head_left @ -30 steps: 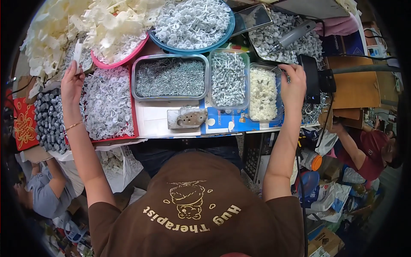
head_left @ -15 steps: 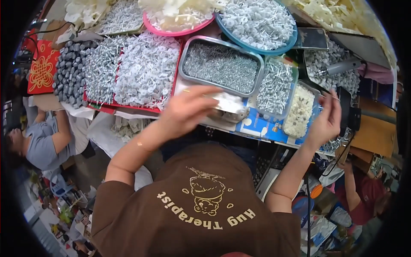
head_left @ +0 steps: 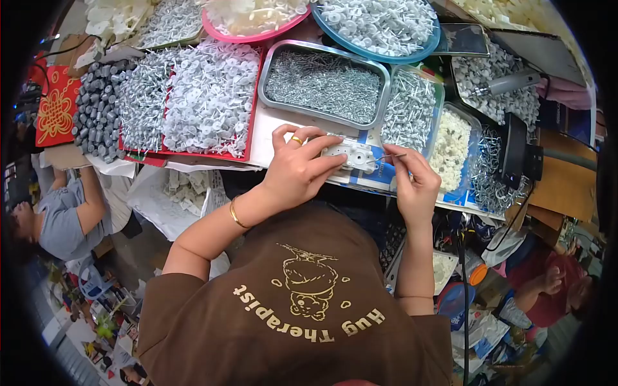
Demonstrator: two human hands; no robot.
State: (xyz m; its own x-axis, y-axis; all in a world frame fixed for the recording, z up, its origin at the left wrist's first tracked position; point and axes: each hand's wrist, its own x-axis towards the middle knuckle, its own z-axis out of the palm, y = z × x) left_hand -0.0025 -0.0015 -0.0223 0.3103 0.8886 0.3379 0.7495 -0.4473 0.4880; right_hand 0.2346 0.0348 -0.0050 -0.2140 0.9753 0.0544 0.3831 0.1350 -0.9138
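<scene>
My left hand [head_left: 297, 167], a ring on one finger, grips the left end of a small white plastic part [head_left: 355, 156] with holes and raised details. The part is at the table's near edge, in front of the metal tray. My right hand [head_left: 417, 186] is closed in a pinch on a thin metal piece [head_left: 391, 156], whose left tip reaches the part's right end. Its exact kind is too small to tell. Close to my right hand, a clear plastic tray [head_left: 477, 122] holds small cream-coloured pieces [head_left: 450, 151].
Behind my hands stands a metal tray [head_left: 384, 96] of small silver pieces. White plastic pieces [head_left: 212, 96] fill a red tray at left, beside dark grey plugs [head_left: 102, 106]. A blue basin [head_left: 412, 56] and a pink basin [head_left: 225, 35] are farther back. A grey handheld tool [head_left: 512, 83] lies at right.
My right hand has moved left from beside the tray of cream pieces to the white part, with the thin metal piece now visible in its fingers. My left hand has shifted slightly right.
</scene>
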